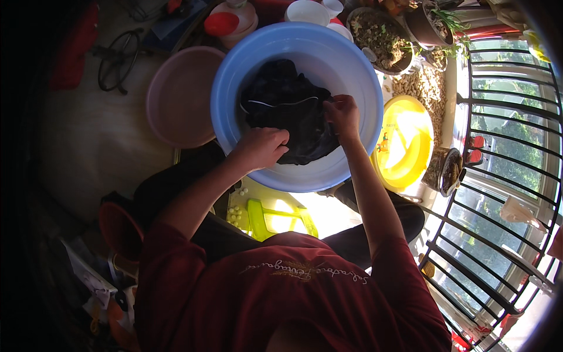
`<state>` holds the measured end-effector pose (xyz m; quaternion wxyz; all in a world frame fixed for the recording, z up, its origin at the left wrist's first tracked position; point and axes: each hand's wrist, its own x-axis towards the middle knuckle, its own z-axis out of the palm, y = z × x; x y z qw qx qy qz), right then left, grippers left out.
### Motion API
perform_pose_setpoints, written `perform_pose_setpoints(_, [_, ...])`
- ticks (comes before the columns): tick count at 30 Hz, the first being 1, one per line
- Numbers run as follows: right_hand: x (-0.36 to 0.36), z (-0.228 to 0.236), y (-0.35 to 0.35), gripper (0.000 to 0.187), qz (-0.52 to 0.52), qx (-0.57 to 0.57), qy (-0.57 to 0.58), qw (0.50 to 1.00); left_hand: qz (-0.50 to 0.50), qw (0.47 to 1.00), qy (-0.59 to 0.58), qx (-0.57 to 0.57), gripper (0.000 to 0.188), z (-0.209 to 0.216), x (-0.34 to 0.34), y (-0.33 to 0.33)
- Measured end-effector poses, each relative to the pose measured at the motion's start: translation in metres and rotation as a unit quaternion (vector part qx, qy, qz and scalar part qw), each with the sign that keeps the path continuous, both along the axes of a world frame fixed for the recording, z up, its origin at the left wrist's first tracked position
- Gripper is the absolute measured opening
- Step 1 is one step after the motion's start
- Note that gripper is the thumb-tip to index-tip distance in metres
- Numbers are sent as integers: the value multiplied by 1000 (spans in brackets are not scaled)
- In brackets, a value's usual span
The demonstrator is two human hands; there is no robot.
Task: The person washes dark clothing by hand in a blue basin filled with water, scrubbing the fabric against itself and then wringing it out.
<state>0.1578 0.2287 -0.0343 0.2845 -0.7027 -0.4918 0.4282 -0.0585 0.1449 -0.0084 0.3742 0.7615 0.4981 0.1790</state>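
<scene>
A large blue basin (226, 76) with a pale inside stands in front of me. In it lies a bunched black garment (287, 120), crossed by a thin white line of piping or cord. My left hand (262, 146) is closed at the garment's near left edge, with the fingers curled under and partly hidden. At the garment's right edge my right hand (342, 116) pinches the black cloth between thumb and fingers. Both forearms reach over the basin's near rim.
Left of the basin is a pink basin (182, 97); to its right, a sunlit yellow basin (404, 144). Potted plants (381, 44) and white bowls (308, 12) line the far side. A lime-green plastic piece (278, 218) lies below. Black railings (510, 111) and windows border the right.
</scene>
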Motion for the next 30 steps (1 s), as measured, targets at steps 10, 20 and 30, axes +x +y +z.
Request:
perform_pose_setpoints(10, [-32, -32, -58, 25, 105, 26, 229, 967, 156, 985, -69, -15, 32, -23, 18, 12])
perform_pose_setpoints(20, [-25, -23, -46, 22, 19, -133, 135, 982, 236, 831, -390, -319, 13, -56, 1, 28])
perform_pose_setpoints(30, [-41, -20, -22, 18, 322, -45, -253, 911, 157, 791, -457, -375, 14, -6, 4, 26])
